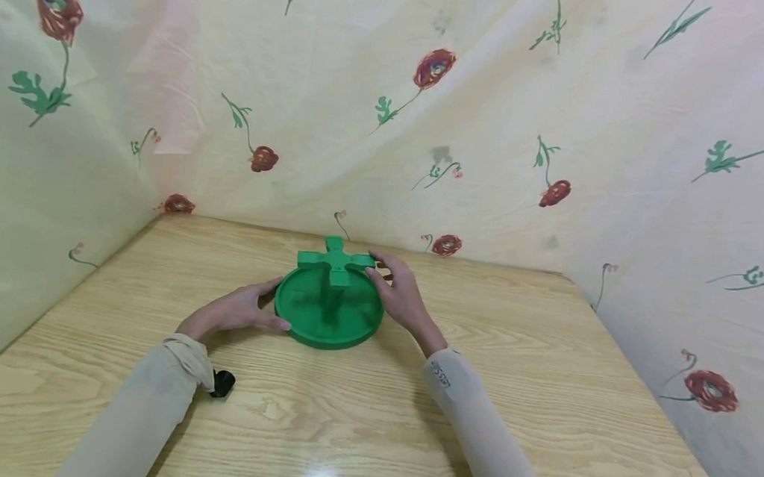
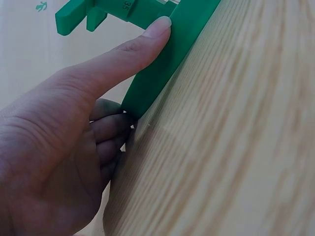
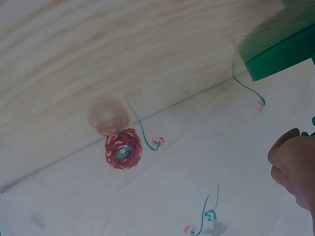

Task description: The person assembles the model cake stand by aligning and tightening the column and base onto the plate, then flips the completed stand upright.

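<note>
A green round tray-like base (image 1: 294,324) with a raised rim stands on the table. From its middle rises a post, topped by a green four-armed cross (image 1: 336,260). My left hand (image 1: 236,308) holds the base's left side. In the left wrist view the thumb lies along the rim (image 2: 162,64), and the other fingers curl at its lower edge. My right hand (image 1: 403,292) grips the cross's right arm between thumb and fingers. Only part of that hand (image 3: 295,164) appears in the right wrist view, where its contact with the cross is mostly cut off.
The wood-grain table (image 1: 544,401) spreads around the base. A small black object (image 1: 223,384) is beside the left sleeve's cuff. Flower-patterned sheeting (image 1: 339,100) hangs behind the table and along both sides.
</note>
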`<state>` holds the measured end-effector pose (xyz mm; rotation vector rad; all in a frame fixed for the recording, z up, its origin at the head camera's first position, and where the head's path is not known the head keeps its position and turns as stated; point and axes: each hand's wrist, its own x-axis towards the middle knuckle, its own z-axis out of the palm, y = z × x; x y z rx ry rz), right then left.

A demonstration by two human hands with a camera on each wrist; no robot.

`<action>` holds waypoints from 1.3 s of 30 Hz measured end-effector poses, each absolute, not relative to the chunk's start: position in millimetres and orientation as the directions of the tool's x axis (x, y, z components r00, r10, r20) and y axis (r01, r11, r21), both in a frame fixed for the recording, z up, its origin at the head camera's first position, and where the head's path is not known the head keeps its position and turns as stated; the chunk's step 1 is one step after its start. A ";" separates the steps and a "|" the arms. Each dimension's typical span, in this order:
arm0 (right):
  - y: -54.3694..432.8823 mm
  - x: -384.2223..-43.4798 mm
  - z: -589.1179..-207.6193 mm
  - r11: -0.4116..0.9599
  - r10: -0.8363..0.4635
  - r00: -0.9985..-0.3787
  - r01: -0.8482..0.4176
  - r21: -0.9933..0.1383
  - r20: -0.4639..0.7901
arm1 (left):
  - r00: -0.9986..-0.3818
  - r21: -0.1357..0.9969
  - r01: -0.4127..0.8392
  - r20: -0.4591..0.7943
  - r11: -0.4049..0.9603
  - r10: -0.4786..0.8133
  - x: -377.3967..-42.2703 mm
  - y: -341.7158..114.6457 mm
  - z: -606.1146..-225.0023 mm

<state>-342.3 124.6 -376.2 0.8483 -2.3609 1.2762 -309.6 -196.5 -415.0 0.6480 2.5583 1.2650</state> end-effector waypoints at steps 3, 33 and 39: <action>125.5 -342.1 -377.2 0.422 -0.343 -0.774 -0.633 -0.649 0.532 | -0.880 0.795 0.289 0.001 0.534 0.475 -309.6 -196.0 -414.8; 128.6 -329.5 -380.8 0.394 -0.329 -0.753 -0.658 -0.641 0.571 | -0.886 0.784 0.284 -0.006 0.552 0.464 -307.6 -195.0 -412.8; 128.1 -327.6 -381.9 0.381 -0.334 -0.754 -0.656 -0.651 0.565 | -0.881 0.781 0.299 0.005 0.549 0.473 -307.9 -195.8 -412.8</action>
